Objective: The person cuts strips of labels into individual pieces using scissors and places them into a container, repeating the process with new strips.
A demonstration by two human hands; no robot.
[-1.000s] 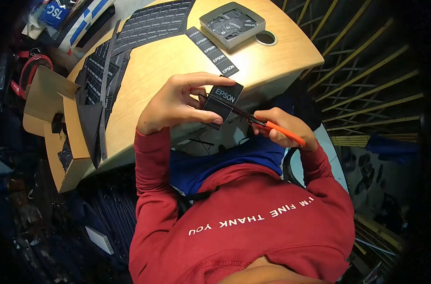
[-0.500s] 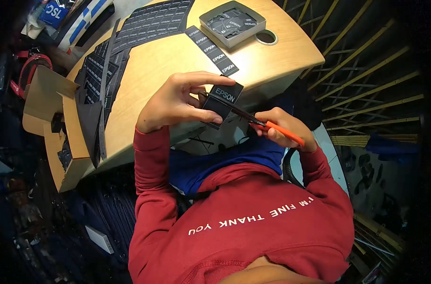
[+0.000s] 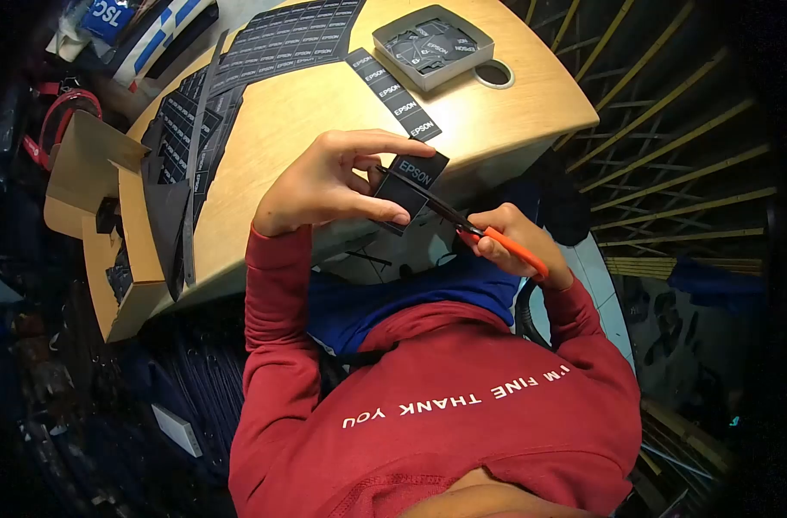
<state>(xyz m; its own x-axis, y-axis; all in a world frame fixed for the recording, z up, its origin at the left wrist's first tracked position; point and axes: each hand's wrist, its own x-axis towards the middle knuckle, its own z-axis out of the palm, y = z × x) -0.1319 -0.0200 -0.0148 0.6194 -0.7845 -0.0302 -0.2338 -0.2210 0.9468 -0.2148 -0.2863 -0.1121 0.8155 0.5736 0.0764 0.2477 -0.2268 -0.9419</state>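
Between the thumb and fingers of my left hand (image 3: 320, 183) is a black label piece (image 3: 417, 170) printed EPSON, held out past the table's front edge. My right hand (image 3: 512, 235) grips a pair of scissors (image 3: 523, 253) by the orange handles. The dark blades lie across the label below the lettering, with their tips reaching toward my left fingers. On the table just beyond the label, a strip of EPSON labels (image 3: 391, 93) lies flat. Past it, a shallow open box (image 3: 449, 72) contains many loose black labels.
A tape roll (image 3: 497, 85) sits beside the shallow box. Sheets of EPSON labels (image 3: 285, 39) cover the table's far left, with a long metal strip (image 3: 195, 142) near them. An open cardboard box (image 3: 145, 259) stands at the left edge. Yellow lattice bars (image 3: 678, 174) rise at right.
The scissor handles and my right hand have shifted slightly down and left. The label remains in my left hand; the whole view has shifted a little.
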